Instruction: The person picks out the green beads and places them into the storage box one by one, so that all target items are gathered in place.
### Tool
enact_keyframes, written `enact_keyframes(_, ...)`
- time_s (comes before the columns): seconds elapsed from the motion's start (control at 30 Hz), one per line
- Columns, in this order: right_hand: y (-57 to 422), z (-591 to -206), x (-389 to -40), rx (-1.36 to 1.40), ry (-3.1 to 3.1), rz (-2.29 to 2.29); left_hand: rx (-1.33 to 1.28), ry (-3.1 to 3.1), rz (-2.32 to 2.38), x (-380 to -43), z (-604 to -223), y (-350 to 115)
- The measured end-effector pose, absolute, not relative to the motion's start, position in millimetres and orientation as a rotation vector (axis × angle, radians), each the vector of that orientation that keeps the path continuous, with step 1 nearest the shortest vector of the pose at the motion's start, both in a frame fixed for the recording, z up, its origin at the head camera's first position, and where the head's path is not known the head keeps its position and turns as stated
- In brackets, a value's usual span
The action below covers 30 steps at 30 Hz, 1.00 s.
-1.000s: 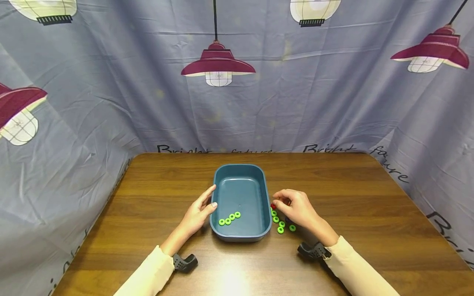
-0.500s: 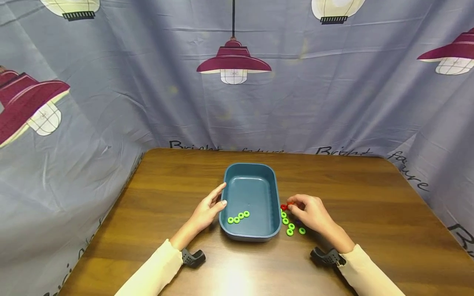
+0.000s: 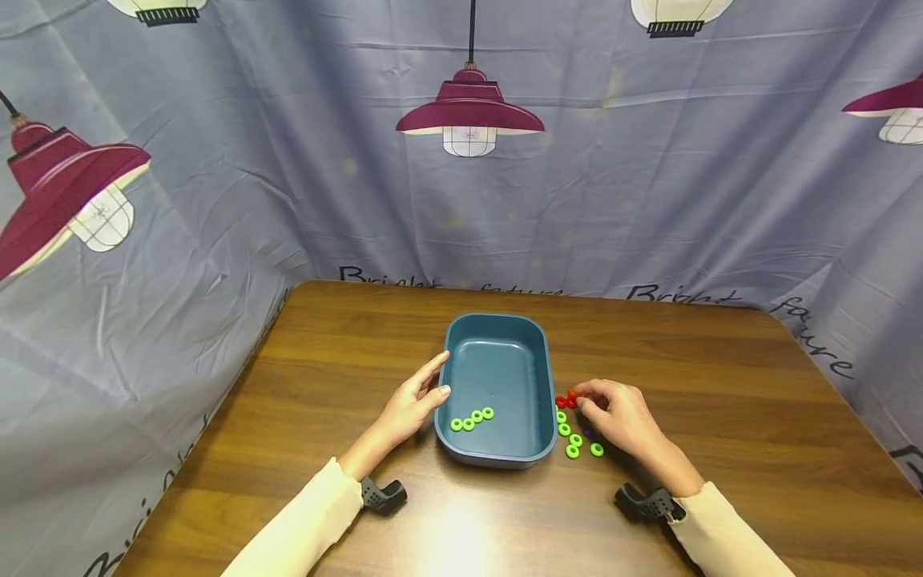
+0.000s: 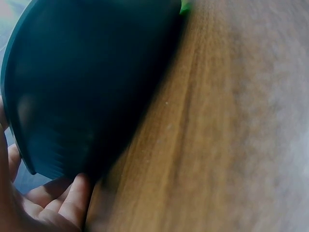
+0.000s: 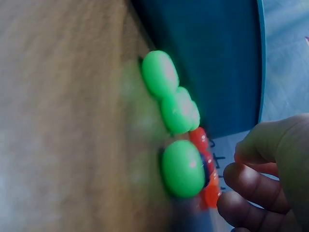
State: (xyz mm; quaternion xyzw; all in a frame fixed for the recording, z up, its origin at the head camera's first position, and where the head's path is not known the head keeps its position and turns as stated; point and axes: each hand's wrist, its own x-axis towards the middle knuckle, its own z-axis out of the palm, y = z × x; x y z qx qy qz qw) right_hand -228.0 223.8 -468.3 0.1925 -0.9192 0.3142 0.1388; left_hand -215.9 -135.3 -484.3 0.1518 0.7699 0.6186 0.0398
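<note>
A dark teal plastic bin (image 3: 497, 462) stands on the table, with several small green rings (image 3: 477, 416) lying inside. My left hand (image 3: 407, 409) rests against the bin's left side, its thumb and index fingertips at the rim. In the left wrist view, fingers touch the outer wall. My right hand (image 3: 622, 417) is just right of the bin, its bent fingertips beside a cluster of red and orange-red rings (image 3: 562, 401). No ring shows between thumb and fingers in the right wrist view, though the contact is partly hidden. Loose green rings (image 3: 575, 441) lie nearer.
A dark purple ring (image 3: 588, 431) lies partly under the right hand. Both wrists wear black straps (image 3: 384, 496). The wooden table (image 3: 346, 336) ends at a grey-blue curtain (image 3: 346, 216) printed with lamps.
The head view has turned left, shifting the scene rightward. Relative to the bin, my right hand has moved slightly right, uncovering more red rings. The left hand stays at the bin.
</note>
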Motion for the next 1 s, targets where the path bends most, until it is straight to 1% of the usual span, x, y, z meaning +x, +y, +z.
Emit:
enact_keyframes(0.23, 230.6, -472.5, -225.0, 0.539, -2.654, 0.921, 0.485, 2.365, 1.883, -217.0, -483.1, -135.2)
enact_keyframes(0.5, 223.6, -475.0, -221.3, 0.647, -2.683, 0.942, 0.483, 2.354, 1.915, -216.0, -484.0, -138.1)
enact_keyframes(1.0, 226.6, -479.9, -215.1, 0.671, -2.687, 0.944, 0.491, 2.333, 1.907, -216.4, -485.5, -134.2)
